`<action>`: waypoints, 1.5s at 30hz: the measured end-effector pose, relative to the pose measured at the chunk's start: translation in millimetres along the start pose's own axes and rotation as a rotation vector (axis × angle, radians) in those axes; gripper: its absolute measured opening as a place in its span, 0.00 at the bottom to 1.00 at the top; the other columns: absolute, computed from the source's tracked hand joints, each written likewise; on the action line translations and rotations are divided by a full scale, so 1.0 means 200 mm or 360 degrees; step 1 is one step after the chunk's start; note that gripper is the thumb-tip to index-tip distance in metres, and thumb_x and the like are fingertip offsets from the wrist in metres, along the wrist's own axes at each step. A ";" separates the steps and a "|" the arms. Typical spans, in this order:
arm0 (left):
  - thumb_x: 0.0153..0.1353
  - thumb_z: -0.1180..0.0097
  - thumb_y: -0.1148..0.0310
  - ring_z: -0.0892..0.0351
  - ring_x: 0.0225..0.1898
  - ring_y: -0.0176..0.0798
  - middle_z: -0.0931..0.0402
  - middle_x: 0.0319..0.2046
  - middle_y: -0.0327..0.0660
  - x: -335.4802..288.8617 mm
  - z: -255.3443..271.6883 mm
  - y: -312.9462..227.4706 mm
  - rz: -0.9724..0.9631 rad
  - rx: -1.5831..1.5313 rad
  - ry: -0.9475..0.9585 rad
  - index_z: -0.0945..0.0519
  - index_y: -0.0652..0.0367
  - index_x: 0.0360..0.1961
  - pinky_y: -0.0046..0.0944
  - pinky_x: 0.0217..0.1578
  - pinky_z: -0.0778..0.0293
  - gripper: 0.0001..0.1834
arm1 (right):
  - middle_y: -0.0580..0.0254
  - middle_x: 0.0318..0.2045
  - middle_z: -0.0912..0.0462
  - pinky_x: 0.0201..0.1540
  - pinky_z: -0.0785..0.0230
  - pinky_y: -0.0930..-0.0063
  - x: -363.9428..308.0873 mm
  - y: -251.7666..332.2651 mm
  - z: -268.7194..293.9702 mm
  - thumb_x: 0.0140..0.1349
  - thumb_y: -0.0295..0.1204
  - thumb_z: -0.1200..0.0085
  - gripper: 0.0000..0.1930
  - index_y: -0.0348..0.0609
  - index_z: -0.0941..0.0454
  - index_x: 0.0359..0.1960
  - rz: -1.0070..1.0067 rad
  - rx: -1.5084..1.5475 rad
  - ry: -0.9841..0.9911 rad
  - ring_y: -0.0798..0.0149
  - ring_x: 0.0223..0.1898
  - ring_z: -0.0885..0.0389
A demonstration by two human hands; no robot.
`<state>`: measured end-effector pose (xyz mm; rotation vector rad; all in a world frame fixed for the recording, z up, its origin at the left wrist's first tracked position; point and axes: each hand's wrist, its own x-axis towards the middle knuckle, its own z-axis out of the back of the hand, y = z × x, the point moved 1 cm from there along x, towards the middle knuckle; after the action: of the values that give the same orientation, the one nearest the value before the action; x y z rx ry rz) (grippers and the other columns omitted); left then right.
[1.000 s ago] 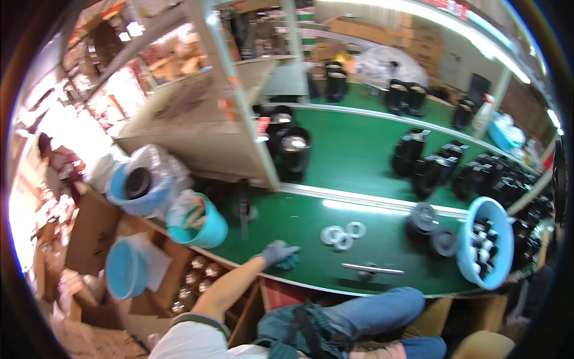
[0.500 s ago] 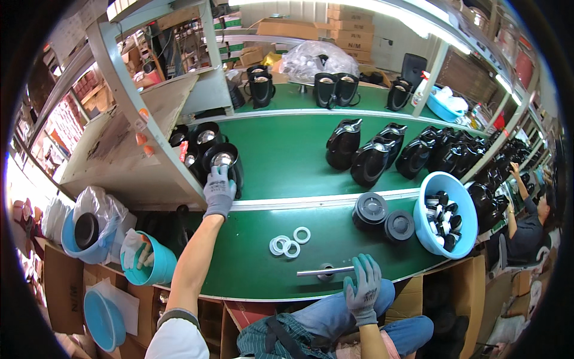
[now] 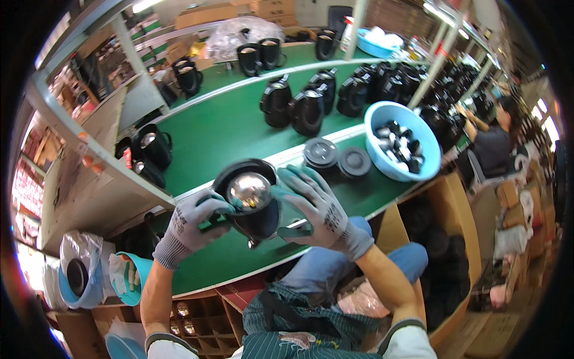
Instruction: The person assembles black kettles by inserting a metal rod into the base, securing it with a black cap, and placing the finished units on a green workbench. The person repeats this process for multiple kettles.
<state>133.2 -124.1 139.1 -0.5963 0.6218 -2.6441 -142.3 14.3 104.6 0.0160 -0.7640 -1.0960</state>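
Observation:
A black jug (image 3: 260,219) with a shiny silver rounded piece (image 3: 249,190) inside its mouth is lifted over the front bench, its mouth tilted toward me. My left hand (image 3: 194,222), in a grey glove with green fingertips, is closed on the jug's left side. At its right side, my gloved right hand (image 3: 318,209) has its fingers spread, the fingertips against or very near the rim. Part of a metal rod (image 3: 297,224) shows behind the right hand; the rest is covered. The white rings are hidden from sight.
Two round black lids (image 3: 320,152) sit beside a blue basin (image 3: 402,173) of small black and silver parts. Black jugs (image 3: 275,103) stand on the green bench (image 3: 206,146), more at the left (image 3: 153,146). A turquoise bucket (image 3: 139,281) stands left. Another person (image 3: 493,140) sits at right.
My left hand has brought the jug from the left group toward me over the front bench. My right hand has risen from beside the rod to the jug. The view has shifted right.

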 end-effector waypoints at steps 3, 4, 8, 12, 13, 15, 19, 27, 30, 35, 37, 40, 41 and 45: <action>0.43 0.23 0.69 0.16 0.45 0.48 0.19 0.45 0.45 0.05 -0.09 -0.14 -0.0185 -0.0269 0.0232 0.15 0.56 0.47 0.44 0.47 0.20 0.26 | 0.45 0.68 0.30 0.70 0.37 0.47 -0.16 0.00 0.10 0.49 0.37 0.24 0.35 0.45 0.28 0.58 -0.0026 0.0265 0.0178 0.40 0.70 0.31; 0.42 0.23 0.70 0.16 0.44 0.48 0.19 0.48 0.47 0.06 -0.14 -0.18 -0.0273 -0.0380 0.0250 0.15 0.57 0.48 0.44 0.48 0.19 0.27 | 0.43 0.67 0.28 0.70 0.35 0.47 -0.25 0.03 0.13 0.49 0.37 0.24 0.34 0.43 0.27 0.56 -0.0119 0.0353 0.0193 0.39 0.69 0.29; 0.43 0.26 0.77 0.16 0.53 0.43 0.23 0.59 0.48 -0.04 -0.37 -0.16 0.0045 -0.0559 -0.0213 0.23 0.66 0.63 0.41 0.52 0.18 0.41 | 0.43 0.65 0.24 0.64 0.26 0.57 -0.61 0.18 0.20 0.48 0.33 0.21 0.27 0.39 0.24 0.45 -0.0630 0.0446 -0.0101 0.47 0.65 0.21; 0.42 0.27 0.77 0.21 0.61 0.50 0.25 0.63 0.54 -0.18 -0.70 -0.03 0.0292 -0.0794 -0.0023 0.23 0.65 0.64 0.43 0.62 0.24 0.41 | 0.45 0.66 0.24 0.67 0.26 0.63 -0.83 0.33 0.19 0.46 0.18 0.21 0.27 0.36 0.26 0.45 -0.1432 0.1177 -0.1094 0.58 0.66 0.23; 0.43 0.27 0.77 0.20 0.60 0.48 0.23 0.62 0.52 -0.20 -0.75 -0.07 0.0272 -0.0785 0.0048 0.22 0.65 0.63 0.42 0.61 0.24 0.40 | 0.44 0.66 0.25 0.67 0.25 0.63 -0.79 0.34 0.20 0.45 0.20 0.20 0.28 0.36 0.26 0.44 -0.1512 0.1256 -0.1111 0.57 0.66 0.23; 0.46 0.26 0.76 0.19 0.58 0.44 0.19 0.59 0.49 -0.24 -0.89 -0.04 0.0492 -0.1086 0.0173 0.21 0.64 0.61 0.40 0.59 0.24 0.36 | 0.43 0.66 0.25 0.66 0.25 0.63 -0.76 0.35 0.20 0.44 0.23 0.18 0.29 0.35 0.26 0.44 -0.1466 0.1113 -0.1124 0.55 0.66 0.23; 0.59 0.33 0.74 0.18 0.58 0.45 0.20 0.59 0.50 -0.27 -0.99 0.06 0.0963 -0.2282 -0.0041 0.26 0.67 0.65 0.46 0.62 0.24 0.32 | 0.42 0.66 0.26 0.65 0.25 0.62 -0.71 0.29 0.17 0.41 0.28 0.15 0.31 0.35 0.25 0.44 -0.1085 0.0731 -0.1055 0.53 0.65 0.22; 0.74 0.51 0.74 0.18 0.56 0.43 0.20 0.58 0.50 -0.20 -1.16 0.41 0.1135 -0.2262 -0.0182 0.25 0.68 0.63 0.43 0.56 0.17 0.19 | 0.40 0.64 0.23 0.56 0.20 0.61 -0.49 0.20 0.06 0.49 0.36 0.20 0.23 0.39 0.20 0.40 -0.0963 0.0502 -0.0492 0.45 0.59 0.16; 0.77 0.54 0.68 0.20 0.59 0.44 0.24 0.64 0.52 -0.20 -1.21 0.43 0.0954 -0.2300 0.0031 0.29 0.67 0.68 0.48 0.61 0.21 0.23 | 0.44 0.64 0.22 0.53 0.18 0.61 -0.43 0.10 0.07 0.57 0.36 0.26 0.20 0.44 0.19 0.47 -0.0723 0.0810 -0.0141 0.45 0.53 0.12; 0.77 0.54 0.65 0.22 0.61 0.46 0.26 0.65 0.53 -0.20 -1.24 0.50 0.1058 -0.2445 0.0067 0.31 0.67 0.69 0.49 0.62 0.22 0.25 | 0.50 0.51 0.13 0.51 0.19 0.58 -0.31 -0.61 0.08 0.60 0.36 0.33 0.20 0.43 0.16 0.53 -0.0660 0.0604 -0.0290 0.47 0.48 0.12; 0.77 0.54 0.63 0.22 0.62 0.47 0.27 0.65 0.53 -0.21 -1.26 0.51 0.1068 -0.2475 0.0091 0.31 0.67 0.70 0.50 0.63 0.23 0.26 | 0.44 0.70 0.30 0.72 0.40 0.48 -0.34 -0.99 -0.04 0.53 0.52 0.27 0.44 0.46 0.29 0.69 -0.1118 -0.0645 0.0046 0.43 0.71 0.32; 0.77 0.55 0.61 0.23 0.62 0.48 0.28 0.66 0.53 -0.20 -1.29 0.50 0.1058 -0.2525 0.0160 0.32 0.67 0.70 0.51 0.64 0.24 0.27 | 0.35 0.78 0.49 0.78 0.58 0.38 -0.31 -1.27 -0.12 0.43 0.63 0.25 0.71 0.53 0.59 0.82 -0.1286 -0.1263 0.0895 0.32 0.79 0.52; 0.77 0.55 0.60 0.24 0.63 0.48 0.28 0.66 0.54 -0.21 -1.30 0.51 0.1065 -0.2537 0.0167 0.33 0.66 0.71 0.51 0.64 0.24 0.28 | 0.35 0.79 0.51 0.78 0.58 0.38 -0.30 -1.32 -0.14 0.42 0.60 0.23 0.72 0.54 0.60 0.83 -0.1368 -0.1309 0.1096 0.33 0.79 0.52; 0.76 0.55 0.57 0.25 0.64 0.50 0.29 0.67 0.54 -0.22 -1.30 0.53 0.1084 -0.2592 0.0175 0.34 0.66 0.72 0.53 0.65 0.25 0.30 | 0.41 0.76 0.44 0.76 0.51 0.38 -0.30 -1.42 -0.17 0.44 0.59 0.23 0.67 0.55 0.53 0.82 -0.1534 -0.1281 0.1280 0.38 0.78 0.48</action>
<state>73.1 -107.9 -137.5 -0.4150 2.4110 -1.0805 -362.5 -87.6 -59.4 0.1438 0.5265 -2.0546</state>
